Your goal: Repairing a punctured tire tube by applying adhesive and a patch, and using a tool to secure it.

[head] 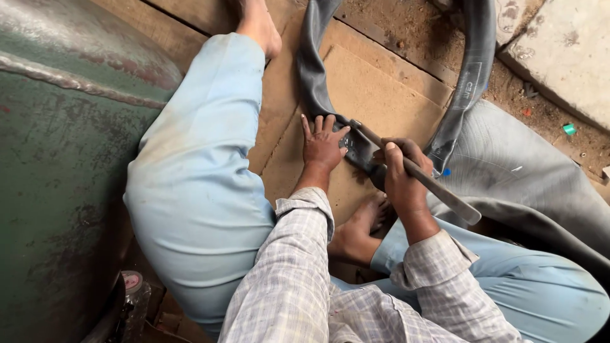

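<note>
Checked sleeves lead to both hands over a wooden board [381,95]. Right hand [401,181] is closed around a stiff metal tool [419,173], its tip at ten o'clock on the rubber inner tube [356,147]. Left hand [322,145], fingers spread and holding nothing, presses flat at the tube's nine o'clock. Tube looks soft, limp, light; best pinned flat beside the worked spot.

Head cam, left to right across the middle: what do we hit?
Green metal drum → light blue trouser leg → left hand flat on the rubber inner tube → right hand gripping a metal tool → grey tyre.
</note>
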